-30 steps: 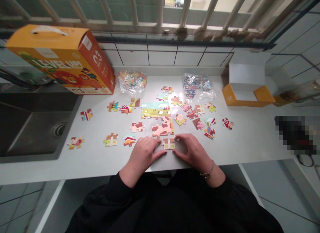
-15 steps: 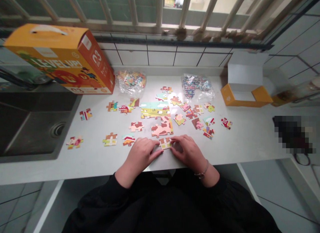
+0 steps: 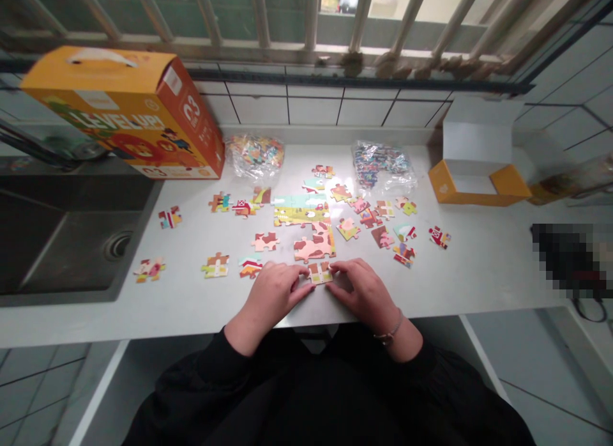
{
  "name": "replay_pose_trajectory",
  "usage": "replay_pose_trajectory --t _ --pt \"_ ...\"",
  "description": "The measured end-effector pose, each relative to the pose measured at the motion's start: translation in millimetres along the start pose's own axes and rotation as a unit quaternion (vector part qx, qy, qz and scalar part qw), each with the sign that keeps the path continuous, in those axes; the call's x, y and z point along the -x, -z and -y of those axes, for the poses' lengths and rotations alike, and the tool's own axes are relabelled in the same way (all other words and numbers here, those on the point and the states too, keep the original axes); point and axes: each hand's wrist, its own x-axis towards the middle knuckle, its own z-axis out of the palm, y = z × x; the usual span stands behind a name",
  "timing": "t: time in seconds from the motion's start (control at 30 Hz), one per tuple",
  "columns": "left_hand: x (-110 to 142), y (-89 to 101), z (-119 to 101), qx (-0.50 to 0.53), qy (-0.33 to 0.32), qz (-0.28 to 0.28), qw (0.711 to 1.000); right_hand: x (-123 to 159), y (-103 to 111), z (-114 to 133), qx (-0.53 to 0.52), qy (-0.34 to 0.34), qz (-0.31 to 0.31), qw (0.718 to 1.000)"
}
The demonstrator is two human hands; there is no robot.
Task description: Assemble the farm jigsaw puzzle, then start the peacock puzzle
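A brown, white and green puzzle piece [image 3: 320, 273] lies on the counter, just below the joined puzzle section [image 3: 315, 243]. My left hand [image 3: 275, 291] pinches its left edge between thumb and forefinger. On its right edge, my right hand [image 3: 361, 287] grips it the same way. The joined section shows a green field with sheep on top and a pink and brown cow pattern underneath. A loose red and orange piece [image 3: 249, 266] lies beside my left knuckles. Farther left are a fence piece [image 3: 216, 266] and a pink and brown cow piece [image 3: 265, 242].
More loose pieces [image 3: 382, 236] are scattered to the right. Two plastic bags of pieces, one orange-toned [image 3: 256, 157] and one bluish [image 3: 383, 165], lie at the back. A large orange box [image 3: 129, 120] stands by the sink [image 3: 136, 235]; an open yellow box [image 3: 479, 184] sits back right.
The whole view has shifted slightly, so things appear a little farther right. Both hands keep their hold on the puzzle piece, with little visible movement of it.
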Motion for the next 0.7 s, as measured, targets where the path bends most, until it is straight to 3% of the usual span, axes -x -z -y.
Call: replay_pose_trajectory --t 0.4,0.7 --pt "-1.6 -2.4 -1.8 -0.008 0.010 -0.003 1.000 -1.6 -1.2 -1.6 0.005 -0.004 -0.005 1.000" --pt "15.1 8.6 13.3 -0.014 0.003 -0.019 1.000 -10.9 -11.6 12.4 0.012 0.020 0.047 0.999"
